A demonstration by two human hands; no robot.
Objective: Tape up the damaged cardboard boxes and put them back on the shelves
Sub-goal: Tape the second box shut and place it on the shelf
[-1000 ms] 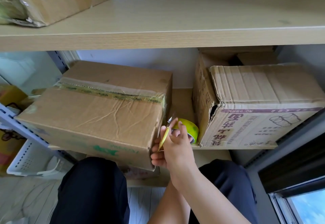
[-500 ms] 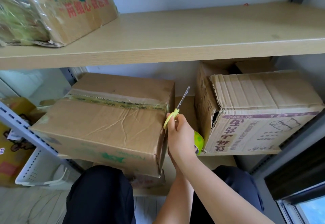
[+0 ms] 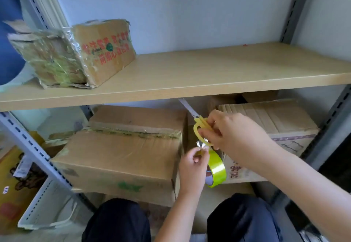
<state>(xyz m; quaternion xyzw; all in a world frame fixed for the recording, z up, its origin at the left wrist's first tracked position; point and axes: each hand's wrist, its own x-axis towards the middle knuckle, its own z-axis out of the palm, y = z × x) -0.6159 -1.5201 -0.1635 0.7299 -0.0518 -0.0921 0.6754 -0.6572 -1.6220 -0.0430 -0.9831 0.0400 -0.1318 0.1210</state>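
A taped cardboard box [image 3: 121, 152] sits on the lower shelf, a strip of clear tape across its top. My right hand [image 3: 233, 133] grips yellow-handled scissors [image 3: 201, 129], blades pointing up and left under the upper shelf. My left hand [image 3: 191, 165] pinches the loose end of the tape beside the box's right side, and the yellow-green tape roll [image 3: 216, 169] hangs just right of it. A second, worn cardboard box [image 3: 275, 126] stands to the right, partly hidden behind my right hand.
A wooden upper shelf [image 3: 209, 74] carries a plastic-wrapped box [image 3: 76, 52] at its left. Grey slotted uprights [image 3: 32, 145] frame the shelving. A white basket [image 3: 47, 207] and a yellow carton [image 3: 11, 181] sit low at the left. My knees are below.
The view has tilted up, showing more of the upper shelf. My right hand lifted the scissors higher and to the right. My left hand came into view pinching the tape end.
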